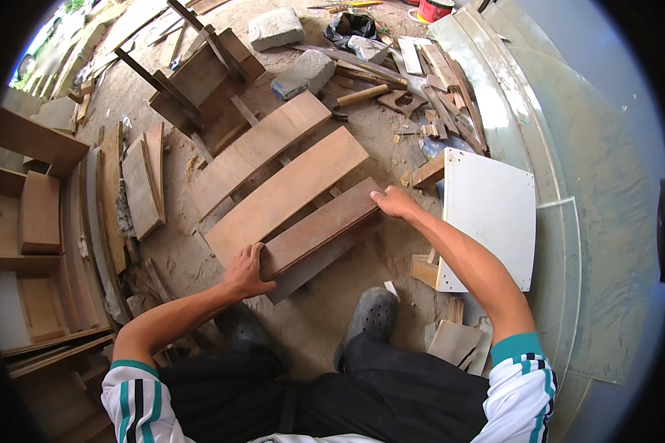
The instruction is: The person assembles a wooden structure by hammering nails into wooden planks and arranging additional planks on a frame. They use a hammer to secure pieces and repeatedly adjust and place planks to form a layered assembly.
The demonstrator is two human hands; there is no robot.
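A long reddish-brown wooden board [319, 227] is held slantwise in front of my feet, its right end farther from me. My left hand [245, 273] grips its near left end, thumb toward me and fingers over the edge. At the far right end, my right hand [396, 204] is closed on the corner, thumb on top. Below the held board a greyish flat face [314, 267] shows; whether it is a separate piece I cannot tell. Just beyond lie two lighter planks, a nearer plank [288, 193] and a farther plank [262, 151], side by side across wooden strips.
A white panel [489, 221] stands at right, beside glass sheets [606, 244] along the wall. Wooden shelving [41, 214] fills the left. Farther off are an upturned wooden piece with legs [199, 88], concrete blocks [303, 74] and scrap wood [440, 88].
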